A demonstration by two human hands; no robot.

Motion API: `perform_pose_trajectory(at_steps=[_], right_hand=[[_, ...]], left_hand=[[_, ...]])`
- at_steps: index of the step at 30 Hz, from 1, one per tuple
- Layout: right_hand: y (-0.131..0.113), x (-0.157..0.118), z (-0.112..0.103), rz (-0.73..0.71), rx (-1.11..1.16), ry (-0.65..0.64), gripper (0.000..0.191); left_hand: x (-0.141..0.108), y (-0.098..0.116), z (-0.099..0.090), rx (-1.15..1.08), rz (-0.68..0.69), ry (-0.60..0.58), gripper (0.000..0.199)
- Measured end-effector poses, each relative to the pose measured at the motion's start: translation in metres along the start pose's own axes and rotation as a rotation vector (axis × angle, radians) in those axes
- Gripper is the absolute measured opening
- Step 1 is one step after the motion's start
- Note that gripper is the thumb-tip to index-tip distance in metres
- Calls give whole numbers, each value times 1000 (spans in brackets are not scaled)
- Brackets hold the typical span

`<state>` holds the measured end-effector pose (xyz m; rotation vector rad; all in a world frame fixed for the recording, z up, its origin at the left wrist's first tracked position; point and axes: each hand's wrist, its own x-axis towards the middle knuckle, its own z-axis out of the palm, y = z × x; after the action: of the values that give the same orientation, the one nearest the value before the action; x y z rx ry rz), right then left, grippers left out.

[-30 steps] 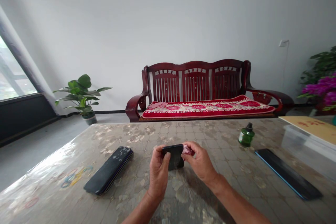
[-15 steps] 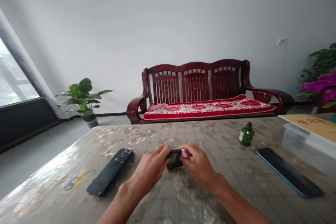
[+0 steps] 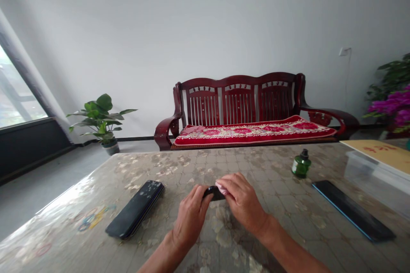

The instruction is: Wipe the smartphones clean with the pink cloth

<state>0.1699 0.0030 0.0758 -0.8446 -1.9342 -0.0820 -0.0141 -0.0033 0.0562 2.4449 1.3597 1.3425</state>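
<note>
My left hand point(image 3: 191, 212) is closed on the left end of a small, glossy black object point(image 3: 218, 193), thumb below and fingers above. The object's exact kind I cannot make out. My right hand point(image 3: 242, 198) pinches a small crumpled pinkish-white cloth point(image 3: 221, 188) against the object's right end. My fingers hide parts of both. The object is held low above the middle of the table, tilted so that little of its face shows.
On the table point(image 3: 205, 247), a thick dark phone-like slab point(image 3: 135, 210) lies left, beside several coloured rubber bands point(image 3: 92, 219). To the right are a green bottle point(image 3: 301, 164), a blue-edged phone-like slab point(image 3: 352, 210) and a clear plastic box point(image 3: 371, 179). A red wooden bench point(image 3: 238, 98) stands beyond.
The black object has tipped, so less of its face shows. My left hand has shifted right and turned more upright. The cloth in my right hand has moved left over the object's top edge.
</note>
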Motion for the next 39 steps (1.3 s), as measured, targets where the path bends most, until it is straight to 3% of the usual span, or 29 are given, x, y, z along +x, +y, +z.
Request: perform_pose_trajectory(at_steps=[7,11,16,21,26,35,39], right_hand=[[-4,-22,17,-137,-169,-88,32],[17,-29,16,-152,-266,-115,29],[43,-31,10,-67,-366,-44,33],[27,-29,18,-57,-280,-88,27],[3,-26,30,-136,-191,-150,25],[44,-26,9,-22,-329,-84,25],[27,-27,19,-39,-236,-110,27]], left_hand=[[-26,-16,8,28,-55,-81,10],[-37,-29,8,131,-46,-99,10],[-37,-39,13,157,-75,-119,13],[-36,-36,15,171,-101,-172,17],[-34,-26,12,159,-138,-248,21],[-34,-30,13,168,-148,-264,17],[-34,-30,15,147,-172,-256,18]])
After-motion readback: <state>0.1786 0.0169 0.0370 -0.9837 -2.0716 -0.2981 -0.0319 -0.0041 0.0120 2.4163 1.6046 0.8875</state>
